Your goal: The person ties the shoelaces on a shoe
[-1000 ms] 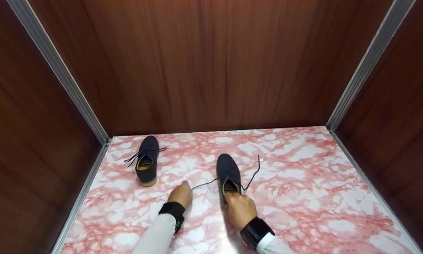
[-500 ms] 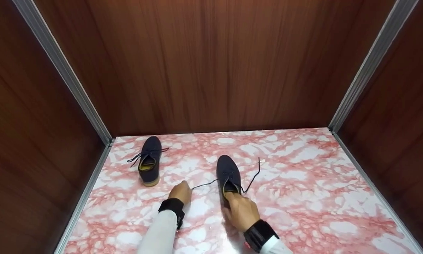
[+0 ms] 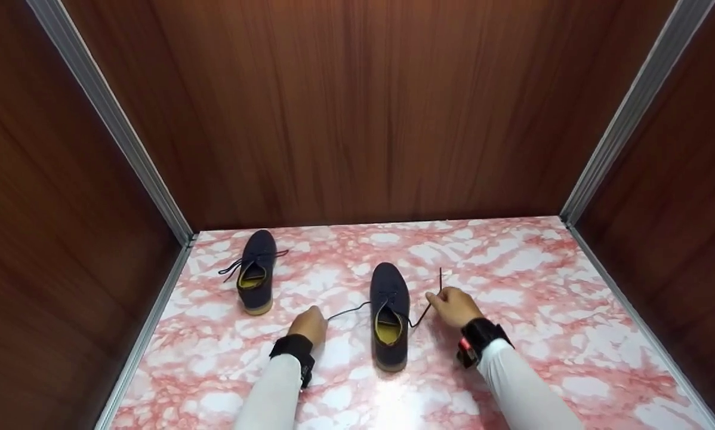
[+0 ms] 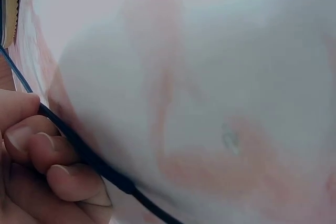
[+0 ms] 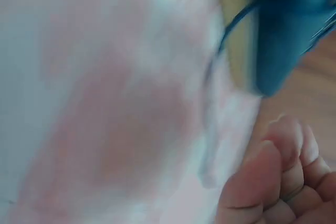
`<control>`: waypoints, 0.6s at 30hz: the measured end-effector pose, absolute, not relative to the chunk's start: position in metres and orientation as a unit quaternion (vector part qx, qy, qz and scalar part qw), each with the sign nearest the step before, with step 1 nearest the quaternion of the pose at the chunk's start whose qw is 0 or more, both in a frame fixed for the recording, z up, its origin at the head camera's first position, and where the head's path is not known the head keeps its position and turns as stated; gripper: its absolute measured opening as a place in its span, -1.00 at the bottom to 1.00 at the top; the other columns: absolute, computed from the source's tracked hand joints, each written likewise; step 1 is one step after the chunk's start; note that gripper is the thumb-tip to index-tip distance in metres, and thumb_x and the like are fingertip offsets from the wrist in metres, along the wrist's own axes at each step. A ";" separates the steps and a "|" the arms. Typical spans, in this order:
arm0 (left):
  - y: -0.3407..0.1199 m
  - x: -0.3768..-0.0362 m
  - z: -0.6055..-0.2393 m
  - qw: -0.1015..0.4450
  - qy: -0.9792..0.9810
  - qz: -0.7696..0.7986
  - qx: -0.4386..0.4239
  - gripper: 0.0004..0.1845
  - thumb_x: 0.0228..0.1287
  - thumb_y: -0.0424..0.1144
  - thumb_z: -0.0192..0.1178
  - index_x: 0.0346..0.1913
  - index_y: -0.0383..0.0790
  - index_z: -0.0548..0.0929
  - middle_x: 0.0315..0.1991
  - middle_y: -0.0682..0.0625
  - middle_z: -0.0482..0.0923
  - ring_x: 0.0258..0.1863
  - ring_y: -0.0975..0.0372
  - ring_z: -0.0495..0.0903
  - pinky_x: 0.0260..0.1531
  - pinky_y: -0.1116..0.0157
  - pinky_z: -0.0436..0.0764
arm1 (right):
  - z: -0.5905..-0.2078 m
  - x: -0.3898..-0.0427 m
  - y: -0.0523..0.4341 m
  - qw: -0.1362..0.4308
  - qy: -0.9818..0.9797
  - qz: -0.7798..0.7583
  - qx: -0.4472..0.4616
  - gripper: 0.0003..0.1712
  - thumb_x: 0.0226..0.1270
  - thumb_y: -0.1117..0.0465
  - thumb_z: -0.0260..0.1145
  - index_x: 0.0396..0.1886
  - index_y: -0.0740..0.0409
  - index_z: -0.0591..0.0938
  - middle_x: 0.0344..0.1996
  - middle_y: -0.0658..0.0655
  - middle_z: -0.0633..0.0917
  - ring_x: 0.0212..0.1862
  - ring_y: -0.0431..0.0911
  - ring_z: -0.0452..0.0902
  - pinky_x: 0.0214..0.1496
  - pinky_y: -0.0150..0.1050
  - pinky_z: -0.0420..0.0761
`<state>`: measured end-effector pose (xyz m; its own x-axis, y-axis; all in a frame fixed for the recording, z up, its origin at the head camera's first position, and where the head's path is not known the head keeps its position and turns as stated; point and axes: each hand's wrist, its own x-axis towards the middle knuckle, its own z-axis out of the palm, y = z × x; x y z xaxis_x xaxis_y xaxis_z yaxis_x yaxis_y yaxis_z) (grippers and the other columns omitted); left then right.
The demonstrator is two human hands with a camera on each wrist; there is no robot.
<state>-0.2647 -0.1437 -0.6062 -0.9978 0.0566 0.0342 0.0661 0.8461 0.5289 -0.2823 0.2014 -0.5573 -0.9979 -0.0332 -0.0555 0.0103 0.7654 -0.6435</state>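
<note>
Nearest me, my left hand (image 3: 308, 325) pinches the thin dark lace (image 4: 84, 150) of the navy canvas shoe with yellow lining (image 3: 389, 313), which stands between my 2 hands on the pink marbled tabletop (image 3: 542, 334). My right hand (image 3: 453, 306) sits with curled fingers at the other lace end (image 3: 432, 298); whether it grips, I cannot tell, since the right wrist view is blurred. I judge 1 uneven pull could drag the shoe sideways. Farther left stands a second navy shoe (image 3: 256, 272).

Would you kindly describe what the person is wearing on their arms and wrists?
Both arms are in long white sleeves. The left wrist carries a broad black band; the right wrist carries a similar black band with a small red marking on its side. Both hands are bare.
</note>
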 end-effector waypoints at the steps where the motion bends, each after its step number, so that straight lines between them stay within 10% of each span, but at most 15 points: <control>1: -0.143 -0.265 -0.606 0.008 -0.962 -0.273 -0.032 -0.91 0.36 -0.40 0.21 -0.27 -0.39 0.54 -0.37 -0.32 0.70 -0.26 -0.23 0.74 -0.13 -0.08 0.71 | -0.561 -0.288 0.205 0.047 0.940 -0.338 0.000 -0.54 0.55 -0.09 0.21 -0.47 0.13 0.58 -0.53 0.06 0.60 -0.40 -0.07 0.50 -0.27 -0.23 0.46; 18: -0.141 -0.269 -0.602 -0.008 -0.964 -0.267 -0.012 -0.88 0.39 -0.38 0.20 -0.20 -0.43 0.54 -0.33 -0.35 0.70 -0.22 -0.25 0.74 -0.09 -0.10 0.71 | -0.580 -0.311 0.194 0.096 0.957 -0.268 0.060 -0.54 0.31 -0.10 0.42 -0.60 0.15 0.65 -0.45 0.20 0.75 -0.36 0.03 0.63 -0.12 -0.08 0.66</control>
<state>-0.2688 -0.1413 -0.6024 -0.9996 0.0267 -0.0098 0.0178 0.8571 0.5149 -0.3113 0.1945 -0.5799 -0.9745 0.0634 -0.2151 0.1659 0.8494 -0.5010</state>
